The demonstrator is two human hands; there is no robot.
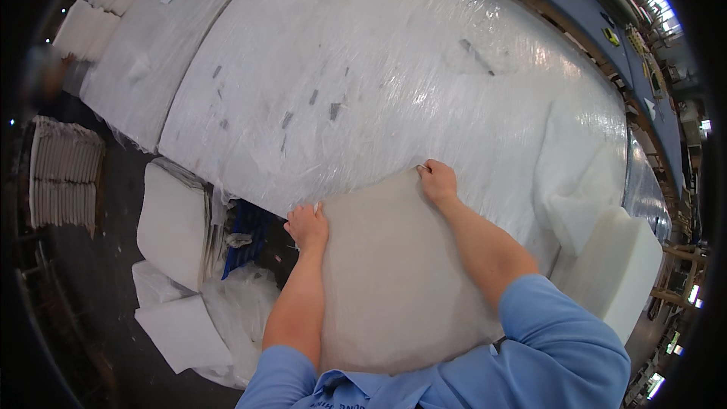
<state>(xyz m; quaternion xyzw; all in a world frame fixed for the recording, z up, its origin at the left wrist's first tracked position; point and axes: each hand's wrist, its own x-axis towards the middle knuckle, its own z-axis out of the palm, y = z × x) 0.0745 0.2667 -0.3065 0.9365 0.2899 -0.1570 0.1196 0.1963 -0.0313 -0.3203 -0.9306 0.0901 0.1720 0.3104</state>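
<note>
A beige fabric-covered cushion [394,280] lies in front of my body, its far edge on the plastic-wrapped table surface [356,76]. My left hand [307,227] pinches the cushion's far left corner, fingers closed on the cloth. At the far right corner, my right hand [438,180] grips the fabric between thumb and fingers. The cloth's far edge runs slanting between both hands, higher on the right. The cushion's near edge meets my blue shirt and is partly hidden there.
White wadding [575,174] and a thick white foam block [617,273] stand at the right. On the left floor are stacked white foam pads [176,216], crumpled clear plastic [246,310] and a blue crate [246,235]. A pile of pale pads [67,174] stands farther left.
</note>
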